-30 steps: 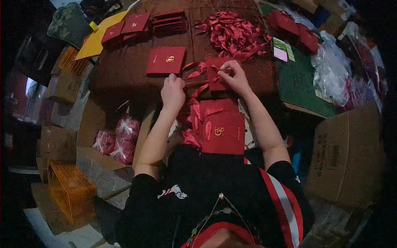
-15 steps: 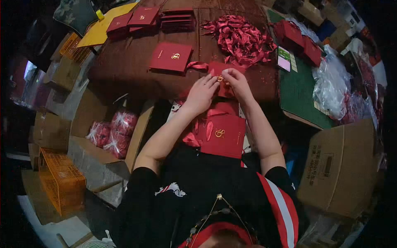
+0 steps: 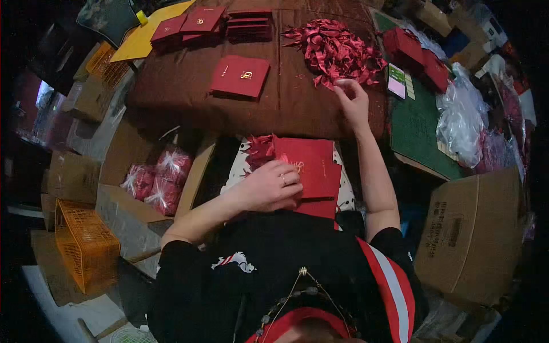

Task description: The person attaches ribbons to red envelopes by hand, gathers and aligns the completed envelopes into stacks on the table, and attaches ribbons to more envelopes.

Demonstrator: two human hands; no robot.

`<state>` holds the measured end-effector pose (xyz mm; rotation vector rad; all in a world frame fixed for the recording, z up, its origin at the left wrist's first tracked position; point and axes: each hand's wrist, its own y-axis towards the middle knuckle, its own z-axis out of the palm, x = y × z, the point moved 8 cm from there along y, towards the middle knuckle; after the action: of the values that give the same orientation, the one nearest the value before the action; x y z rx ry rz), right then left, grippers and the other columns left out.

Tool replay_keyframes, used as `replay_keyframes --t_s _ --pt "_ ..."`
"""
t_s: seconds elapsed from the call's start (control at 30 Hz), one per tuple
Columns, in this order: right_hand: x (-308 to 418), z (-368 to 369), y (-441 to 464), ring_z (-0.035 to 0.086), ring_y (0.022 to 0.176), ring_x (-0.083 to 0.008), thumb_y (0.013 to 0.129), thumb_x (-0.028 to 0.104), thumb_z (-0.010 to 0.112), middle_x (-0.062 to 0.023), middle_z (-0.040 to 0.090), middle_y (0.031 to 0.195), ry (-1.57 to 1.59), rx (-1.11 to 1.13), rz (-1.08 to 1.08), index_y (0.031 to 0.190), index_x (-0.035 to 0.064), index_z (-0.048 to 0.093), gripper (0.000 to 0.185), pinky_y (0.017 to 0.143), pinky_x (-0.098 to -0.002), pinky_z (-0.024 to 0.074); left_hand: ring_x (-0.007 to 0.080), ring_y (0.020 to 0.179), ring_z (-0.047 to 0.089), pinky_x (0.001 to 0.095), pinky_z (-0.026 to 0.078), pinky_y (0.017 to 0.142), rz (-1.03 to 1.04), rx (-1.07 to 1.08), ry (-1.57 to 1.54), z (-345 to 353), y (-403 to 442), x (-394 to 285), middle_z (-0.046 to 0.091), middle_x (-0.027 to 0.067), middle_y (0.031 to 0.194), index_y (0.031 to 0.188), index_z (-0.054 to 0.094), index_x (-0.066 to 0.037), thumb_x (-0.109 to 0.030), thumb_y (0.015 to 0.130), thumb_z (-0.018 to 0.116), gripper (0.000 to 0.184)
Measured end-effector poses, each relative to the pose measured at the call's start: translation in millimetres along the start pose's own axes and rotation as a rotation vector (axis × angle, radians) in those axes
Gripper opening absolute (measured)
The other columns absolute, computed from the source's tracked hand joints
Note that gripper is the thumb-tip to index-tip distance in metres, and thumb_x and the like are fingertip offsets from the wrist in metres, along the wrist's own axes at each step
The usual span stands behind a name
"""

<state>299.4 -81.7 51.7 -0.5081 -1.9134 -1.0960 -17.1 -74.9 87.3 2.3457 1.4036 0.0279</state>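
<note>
My left hand [image 3: 269,186] lies over the left side of a flat red card [image 3: 317,174] with a gold emblem, its fingers curled at the edge. Another red card shows beneath it, on a white, dark-spotted surface [image 3: 346,194] at my lap. Red ribbon [image 3: 261,150] bunches just beyond that hand. My right hand [image 3: 353,106] reaches over the brown-covered table, thumb and forefinger pinched on a ribbon at the near edge of a tangled heap of red ribbons [image 3: 337,51].
A red card stack [image 3: 240,76] lies mid-table, with more stacks [image 3: 200,24] at the far left. On the green surface [image 3: 412,137] at right are a phone [image 3: 396,81], red packs and clear plastic bags [image 3: 462,120]. Cartons [image 3: 466,234] and an orange crate [image 3: 86,246] flank me.
My left hand has drawn back to my lap, and the card both hands worked on has left the table edge and lies there. My right hand has moved outward to the ribbon heap.
</note>
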Motion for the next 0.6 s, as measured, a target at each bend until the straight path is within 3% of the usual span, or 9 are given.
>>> replay_keyframes --t_s 0.1,0.2,0.3,0.33,0.37,0.4,0.47,0.53,0.6 --pt "31 23 2 0.065 0.101 -0.0276 0.089 0.007 0.066 -0.006 0.063 0.115 -0.41 0.185 -0.259 0.113 0.0119 0.066 0.024 0.082 -0.0385 0.0538 0.0277 0.112 0.059 0.0441 0.049 0.091 0.004 -0.01 -0.176 6 -20 -1 0.062 0.0077 0.109 0.111 0.067 -0.012 -0.037 0.084 0.075 0.038" --pt "27 49 9 0.062 0.109 -0.0288 0.085 -0.001 0.06 -0.003 0.059 0.128 -0.708 0.341 -0.402 0.12 0.0141 0.064 0.038 0.085 -0.0407 0.055 0.0281 0.1 0.064 0.042 0.053 0.082 0.002 -0.3 -0.144 -32 -26 19 0.065 0.0064 0.103 0.108 0.069 -0.012 -0.034 0.085 0.075 0.032" --pt "-2 65 23 0.061 0.11 -0.0271 0.084 -0.003 0.057 -0.0016 0.057 0.133 -0.956 0.427 -0.432 0.123 0.0161 0.065 0.043 0.085 -0.0397 0.0566 0.0306 0.1 0.064 0.0437 0.053 0.084 -0.255 -0.516 0.113 -68 -28 85 0.065 0.0093 0.107 0.112 0.067 -0.011 -0.02 0.085 0.074 0.03" --pt "-9 68 25 0.06 0.11 -0.0267 0.084 -0.002 0.058 -0.0011 0.057 0.133 -1.012 0.47 -0.428 0.123 0.0165 0.065 0.044 0.084 -0.039 0.0569 0.0332 0.107 0.061 0.044 0.052 0.089 -0.448 -0.514 0.194 -72 -31 118 0.063 0.0119 0.113 0.115 0.065 -0.01 -0.019 0.085 0.075 0.033" --pt "-15 71 29 0.059 0.111 -0.0257 0.084 0.0 0.059 -0.0008 0.056 0.133 -1.055 0.519 -0.455 0.123 0.0162 0.065 0.042 0.084 -0.038 0.0571 0.0347 0.115 0.057 0.0452 0.049 0.095 -0.552 -0.496 0.315 -75 -33 150 0.06 0.0133 0.121 0.12 0.062 -0.009 -0.021 0.086 0.074 0.037" --pt "-13 73 30 0.059 0.11 -0.0253 0.085 0.0 0.059 -0.0009 0.055 0.133 -1.08 0.526 -0.478 0.121 0.0153 0.066 0.04 0.084 -0.0379 0.0569 0.0354 0.129 0.047 0.0466 0.044 0.104 -0.656 -0.428 0.385 -67 -42 185 0.053 0.0143 0.137 0.132 0.057 -0.011 -0.033 0.09 0.071 0.049" --pt "-11 74 33 0.058 0.109 -0.0247 0.085 0.005 0.063 -0.0014 0.057 0.127 -1.095 0.524 -0.538 0.113 0.0126 0.068 0.03 0.082 -0.0377 0.0569 0.0355 0.143 0.032 0.0484 0.034 0.113 -0.859 -0.316 0.512 -53 -50 232 0.04 0.0138 0.152 0.142 0.05 -0.012 -0.049 0.091 0.065 0.065" --pt "-4 76 29 0.059 0.107 -0.0252 0.083 0.008 0.066 -0.002 0.058 0.124 -1.056 0.559 -0.529 0.111 0.0119 0.068 0.028 0.081 -0.0374 0.0567 0.0347 0.149 0.019 0.0508 0.023 0.119 -0.942 -0.006 0.488 -36 -41 245 0.032 0.013 0.158 0.146 0.046 -0.01 -0.063 0.09 0.057 0.078" --pt "28 72 15 0.063 0.098 -0.0261 0.083 0.016 0.071 -0.0039 0.062 0.116 -0.786 0.525 -0.586 0.106 0.0098 0.067 0.024 0.077 -0.0378 0.0559 0.0343 0.15 0.015 0.0524 0.018 0.121 -0.858 0.05 0.416 -15 -30 243 0.033 0.0137 0.157 0.143 0.048 -0.005 -0.067 0.092 0.051 0.081"
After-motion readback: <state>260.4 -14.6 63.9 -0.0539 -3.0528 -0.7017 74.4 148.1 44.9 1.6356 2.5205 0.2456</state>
